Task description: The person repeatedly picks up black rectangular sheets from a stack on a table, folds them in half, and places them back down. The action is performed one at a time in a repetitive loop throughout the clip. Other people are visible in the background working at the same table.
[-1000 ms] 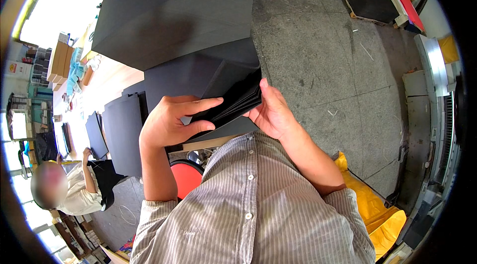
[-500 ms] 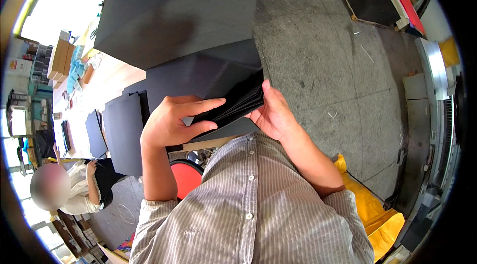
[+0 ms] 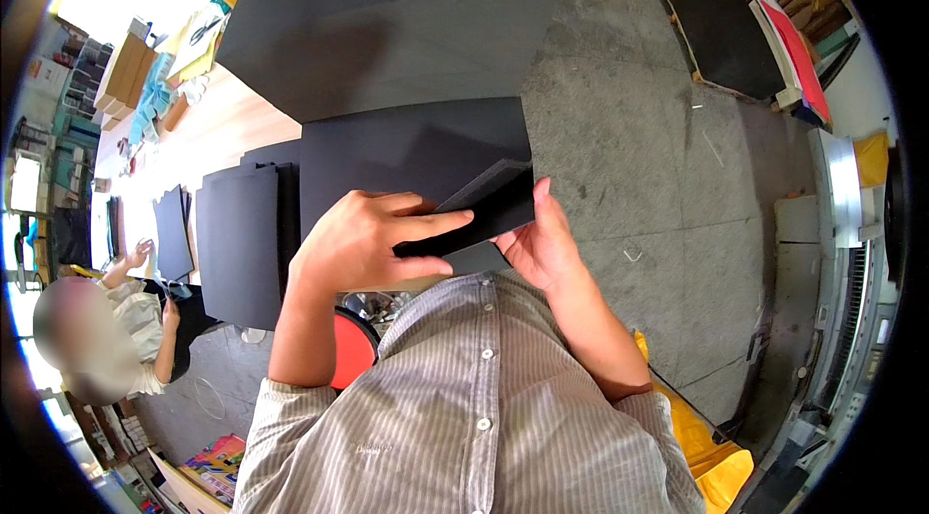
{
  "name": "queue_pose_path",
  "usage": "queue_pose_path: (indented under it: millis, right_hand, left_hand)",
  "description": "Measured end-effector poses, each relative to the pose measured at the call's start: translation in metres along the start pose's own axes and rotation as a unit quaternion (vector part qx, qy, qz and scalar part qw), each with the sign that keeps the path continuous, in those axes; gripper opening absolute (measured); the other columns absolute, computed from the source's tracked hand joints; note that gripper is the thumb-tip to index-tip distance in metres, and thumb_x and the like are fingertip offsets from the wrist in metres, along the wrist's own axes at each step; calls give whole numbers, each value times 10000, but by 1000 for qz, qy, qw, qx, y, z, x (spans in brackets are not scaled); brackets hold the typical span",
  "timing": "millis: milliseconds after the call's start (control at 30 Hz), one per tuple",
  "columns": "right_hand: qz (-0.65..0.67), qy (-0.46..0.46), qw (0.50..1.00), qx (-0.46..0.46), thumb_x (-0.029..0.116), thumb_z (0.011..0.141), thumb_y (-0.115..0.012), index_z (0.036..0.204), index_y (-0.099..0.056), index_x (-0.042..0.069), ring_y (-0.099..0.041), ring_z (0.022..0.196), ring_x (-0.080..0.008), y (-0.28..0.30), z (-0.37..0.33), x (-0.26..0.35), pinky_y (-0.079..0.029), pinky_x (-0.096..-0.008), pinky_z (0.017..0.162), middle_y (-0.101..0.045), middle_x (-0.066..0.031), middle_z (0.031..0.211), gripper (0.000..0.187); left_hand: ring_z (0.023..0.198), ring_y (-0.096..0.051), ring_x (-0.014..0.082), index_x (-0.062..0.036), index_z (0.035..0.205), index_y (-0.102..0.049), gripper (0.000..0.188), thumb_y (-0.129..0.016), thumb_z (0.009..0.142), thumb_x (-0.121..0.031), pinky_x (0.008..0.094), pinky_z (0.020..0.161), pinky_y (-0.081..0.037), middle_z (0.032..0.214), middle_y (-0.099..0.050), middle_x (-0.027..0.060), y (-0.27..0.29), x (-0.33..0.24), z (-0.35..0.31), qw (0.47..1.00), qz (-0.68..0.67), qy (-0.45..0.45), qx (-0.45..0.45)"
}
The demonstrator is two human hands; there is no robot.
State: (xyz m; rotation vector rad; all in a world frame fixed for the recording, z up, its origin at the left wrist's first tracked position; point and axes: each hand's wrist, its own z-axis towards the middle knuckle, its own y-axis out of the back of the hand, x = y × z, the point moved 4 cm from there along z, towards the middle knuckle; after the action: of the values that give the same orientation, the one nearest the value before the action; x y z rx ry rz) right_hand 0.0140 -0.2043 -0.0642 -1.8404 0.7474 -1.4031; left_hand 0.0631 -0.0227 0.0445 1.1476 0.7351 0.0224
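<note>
In front of my body, black card sheets (image 3: 484,202) lie in a stack, their near right corner bent up with a dark gap beneath the raised edge. My right hand (image 3: 542,241) grips that corner, thumb up along the edge and fingers curled underneath. Across the near edge of the stack rests my left hand (image 3: 363,241), its fingers stretched out over the sheets and its thumb held apart. How many sheets the right hand has is hidden. Behind them stands a larger stack of black sheets (image 3: 416,40), taking up the far middle.
Left of me, more black sheets (image 3: 237,243) lie piled on a pale wooden table (image 3: 261,112). A co-worker's hand (image 3: 140,253) shows at far left. A red round stool (image 3: 353,349) is under the table edge. Dark boards (image 3: 716,20) lie on the grey floor at far right.
The fanned edges of the sheets have come together, and one flap now stands raised at the corner. My hands have shifted slightly right in the picture. The co-worker's hand has lifted.
</note>
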Motion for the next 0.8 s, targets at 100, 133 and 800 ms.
queue_pose_path:
  millis: [100,133,800]
  right_hand:
    - [10,4,1000,1,592,962,-478,1322,-502,5,-616,1150,-263,1,0,-1,-519,-444,976,-602,-138,1287,689]
    - [28,8,999,16,561,984,-461,1332,-488,-13,-617,1157,-276,4,1,-2,-522,-457,979,-594,-155,1301,672]
    - [34,29,999,28,524,1029,-370,1276,-516,-67,-654,1100,-292,-3,2,1,-549,-455,951,-637,-194,1215,657]
  left_hand:
    - [604,-620,260,-189,1175,-731,501,-845,707,-327,347,541,-478,756,-646,68,1,3,1,1000,-23,21,4]
    - [603,-617,264,-185,1176,-730,497,-845,710,-315,348,540,-472,746,-639,71,1,4,2,999,-32,26,11]
    - [570,-563,271,-167,1172,-733,474,-842,718,-251,345,552,-464,716,-637,81,4,18,9,994,-101,30,26]
